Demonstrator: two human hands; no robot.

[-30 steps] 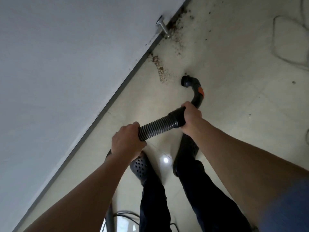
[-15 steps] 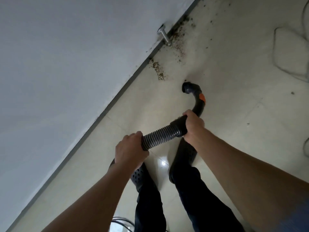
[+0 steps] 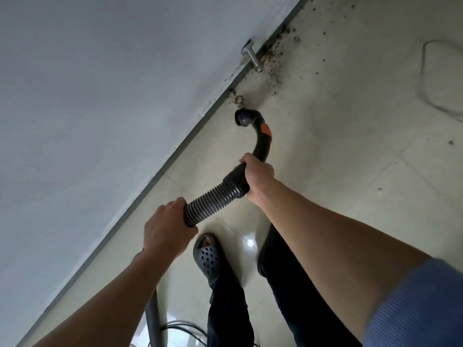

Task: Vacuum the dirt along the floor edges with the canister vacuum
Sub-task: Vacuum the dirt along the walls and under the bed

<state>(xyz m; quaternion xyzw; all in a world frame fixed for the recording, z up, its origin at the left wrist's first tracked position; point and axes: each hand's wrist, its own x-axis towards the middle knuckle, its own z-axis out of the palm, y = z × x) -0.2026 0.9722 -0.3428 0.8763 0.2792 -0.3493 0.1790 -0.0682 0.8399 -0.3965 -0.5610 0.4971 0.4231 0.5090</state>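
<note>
Black ribbed vacuum hose [image 3: 213,199] runs up and to the right between your two hands and ends in a curved black plastic handle tube with an orange button [image 3: 263,140]. The tube's round open mouth [image 3: 241,117] points toward the wall, just beside a small brown clump of dirt [image 3: 238,100] at the floor edge. Whether the mouth touches the floor cannot be told.

Your left hand [image 3: 164,231] shows knuckles up, with the forearm reaching in from the lower left. Its grip is closed fully round the lower end of the ribbed section. Your right hand [image 3: 258,176] reaches in from the lower right, and its grip is wrapped tight round the smooth black cuff where the hose meets the tube.

Count: one hose, one handle tube, two hands, both on the hose. One brushed-metal doorstop peg [image 3: 251,56] projects from the base of the wall. A second, wider scatter of brown crumbs [image 3: 273,62] lies around and beyond the peg. One dark perforated sandal [image 3: 209,256] shows below the hose, with two dark trouser legs [image 3: 288,284] and one blue ribbed sleeve [image 3: 421,309]. One smooth grey tube [image 3: 152,314] stands at the bottom edge, with thin dark cables [image 3: 180,326] beside it.

Surface: glossy pale beige tiled floor [image 3: 350,171], speckled with loose grains. A plain white wall [image 3: 100,96] fills the left half and meets the floor at a narrow grey skirting strip [image 3: 175,151] that runs diagonally.
</note>
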